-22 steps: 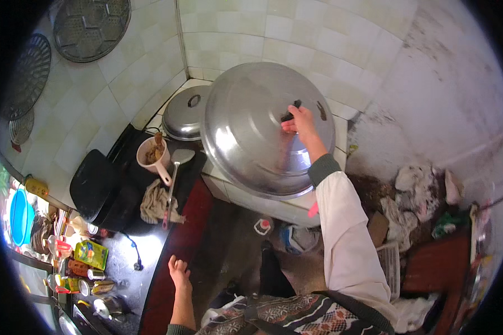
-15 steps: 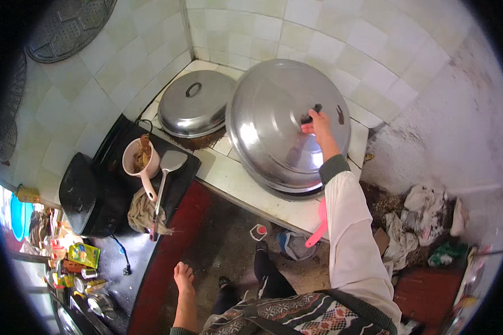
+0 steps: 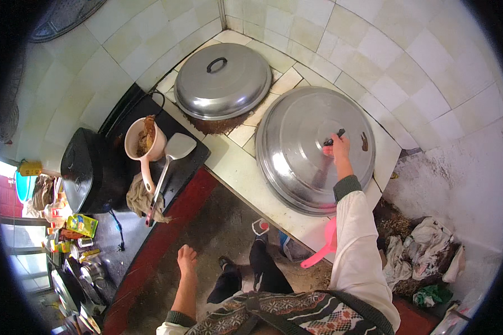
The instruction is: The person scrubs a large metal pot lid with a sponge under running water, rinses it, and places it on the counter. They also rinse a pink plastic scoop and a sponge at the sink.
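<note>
My right hand (image 3: 338,149) is closed round the dark handle of the large domed metal lid (image 3: 296,139), which lies over the front of the tiled stove top. Low in the picture, my left hand (image 3: 187,259) hangs in the air beside my body with its fingers loosely curled; whether they close on anything is hidden. Behind and left of the large lid sits a smaller domed lid (image 3: 229,84) with a loop handle. A pink plastic ladle (image 3: 324,249) rests at the stove's front edge, partly under my right sleeve.
On the black counter to the left are a pale saucepan (image 3: 151,142) holding brown food, a metal spatula (image 3: 176,151), a crumpled cloth (image 3: 142,198) and a black appliance (image 3: 89,173). Dirty cloths (image 3: 427,243) lie in the right corner. A bottle (image 3: 260,226) stands on the floor.
The large lid has come down flat onto the stove top from a tilted position, with my right hand still on its handle. The view has shifted, and more of the pink ladle shows.
</note>
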Motion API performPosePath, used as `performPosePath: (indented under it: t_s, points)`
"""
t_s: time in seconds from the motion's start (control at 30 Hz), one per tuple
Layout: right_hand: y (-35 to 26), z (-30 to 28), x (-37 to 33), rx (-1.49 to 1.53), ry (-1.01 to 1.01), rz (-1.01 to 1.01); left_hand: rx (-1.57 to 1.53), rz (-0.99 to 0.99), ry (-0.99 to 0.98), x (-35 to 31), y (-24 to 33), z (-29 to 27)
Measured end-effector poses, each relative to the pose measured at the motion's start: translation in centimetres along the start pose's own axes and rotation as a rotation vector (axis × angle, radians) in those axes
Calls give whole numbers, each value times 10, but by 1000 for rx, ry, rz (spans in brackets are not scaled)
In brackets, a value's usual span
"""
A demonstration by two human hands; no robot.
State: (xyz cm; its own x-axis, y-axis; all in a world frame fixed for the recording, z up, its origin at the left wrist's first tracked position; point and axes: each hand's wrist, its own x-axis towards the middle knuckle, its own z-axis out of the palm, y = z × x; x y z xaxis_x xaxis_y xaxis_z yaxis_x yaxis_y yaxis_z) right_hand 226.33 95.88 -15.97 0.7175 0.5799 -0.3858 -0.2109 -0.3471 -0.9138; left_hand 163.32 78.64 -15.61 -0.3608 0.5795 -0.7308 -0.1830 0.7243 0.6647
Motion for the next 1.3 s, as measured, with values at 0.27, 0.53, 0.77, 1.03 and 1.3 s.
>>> performPosePath:
  t_s: [0.27,0.53,0.77,1.03,1.3]
  points:
    - [-9,-8,-22,94,-81,81,-63,63,-95,16,-9,27]
    - [-28,-156,-75,-520,-59,-161,674,377,-957,-53,-42,184]
    - [107,-287,-191,-997,112,220,964,-29,-1438,-131,-157,277]
    - [85,-238,-261,-636,-51,187,1274,610,-1262,-146,-113,244]
    - [7,-104,-176,-225,-192,-78,805,608,-731,-88,28,50]
